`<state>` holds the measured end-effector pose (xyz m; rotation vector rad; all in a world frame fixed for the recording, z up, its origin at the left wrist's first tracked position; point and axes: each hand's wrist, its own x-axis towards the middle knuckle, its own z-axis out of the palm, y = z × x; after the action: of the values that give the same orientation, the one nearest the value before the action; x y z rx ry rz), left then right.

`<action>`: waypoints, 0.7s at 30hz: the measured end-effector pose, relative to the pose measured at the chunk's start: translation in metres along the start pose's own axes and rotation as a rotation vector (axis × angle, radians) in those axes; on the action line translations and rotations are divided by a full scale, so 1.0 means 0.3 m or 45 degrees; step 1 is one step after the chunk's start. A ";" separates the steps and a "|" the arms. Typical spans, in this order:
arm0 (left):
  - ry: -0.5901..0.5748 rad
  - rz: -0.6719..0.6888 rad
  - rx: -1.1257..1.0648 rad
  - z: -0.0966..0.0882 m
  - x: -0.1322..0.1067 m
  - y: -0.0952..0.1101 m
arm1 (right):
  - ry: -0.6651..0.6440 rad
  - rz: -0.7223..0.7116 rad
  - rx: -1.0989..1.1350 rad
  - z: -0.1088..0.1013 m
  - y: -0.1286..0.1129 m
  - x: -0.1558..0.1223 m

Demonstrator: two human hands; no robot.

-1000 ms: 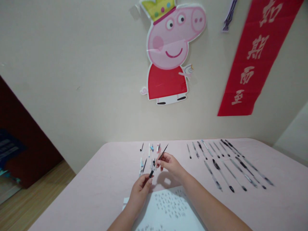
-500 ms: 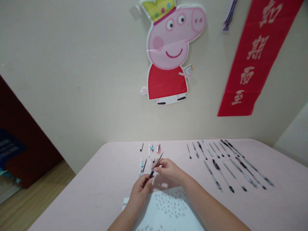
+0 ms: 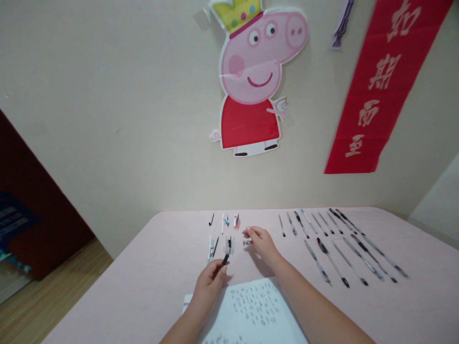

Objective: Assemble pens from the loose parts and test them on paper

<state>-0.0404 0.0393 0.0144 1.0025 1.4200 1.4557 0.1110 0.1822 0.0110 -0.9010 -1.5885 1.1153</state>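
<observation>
1. The left hand [image 3: 210, 282], lower centre of the frame, has its fingers closed on a short black pen piece [image 3: 225, 260].
2. The right hand [image 3: 261, 242], just right of centre, has its fingertips narrow over a small silvery piece [image 3: 246, 242]. I cannot tell whether they grip it.
3. Loose pen parts [image 3: 219, 234] lie grouped just beyond both hands, so a few pens seem to be in pieces.
4. Many whole pens [image 3: 340, 243] lie in rows at the right on the pink table [image 3: 143, 286], seemingly untouched. A written sheet [image 3: 251, 310] lies at the bottom.
</observation>
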 end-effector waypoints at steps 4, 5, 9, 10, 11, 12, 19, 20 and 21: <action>0.000 -0.004 0.015 -0.002 -0.001 -0.001 | 0.064 -0.195 -0.582 -0.030 0.060 0.006; 0.004 0.000 0.023 -0.002 -0.002 0.000 | 0.032 -0.235 -0.669 -0.033 0.064 0.003; 0.011 0.016 0.039 -0.001 -0.003 0.012 | -0.078 -0.366 -0.869 -0.026 0.052 -0.015; 0.012 0.021 0.040 -0.001 -0.003 0.014 | -0.109 -0.393 -0.907 -0.023 0.047 -0.018; 0.014 0.027 0.041 0.000 -0.003 0.015 | -0.142 -0.416 -0.945 -0.019 0.042 -0.020; 0.017 0.035 0.046 0.000 -0.002 0.014 | -0.173 -0.435 -0.980 -0.016 0.038 -0.021; 0.002 0.031 0.064 -0.005 0.005 -0.011 | -0.234 -0.491 -1.073 -0.003 0.025 -0.028; -0.001 0.028 0.066 -0.006 0.006 -0.013 | -0.240 -0.497 -1.072 -0.002 0.021 -0.030; -0.002 0.029 0.069 -0.007 0.008 -0.015 | -0.245 -0.503 -1.073 -0.001 0.017 -0.032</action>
<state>-0.0429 0.0408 0.0099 1.0569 1.4579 1.4390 0.1140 0.1750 0.0034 -0.9462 -2.3294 0.2257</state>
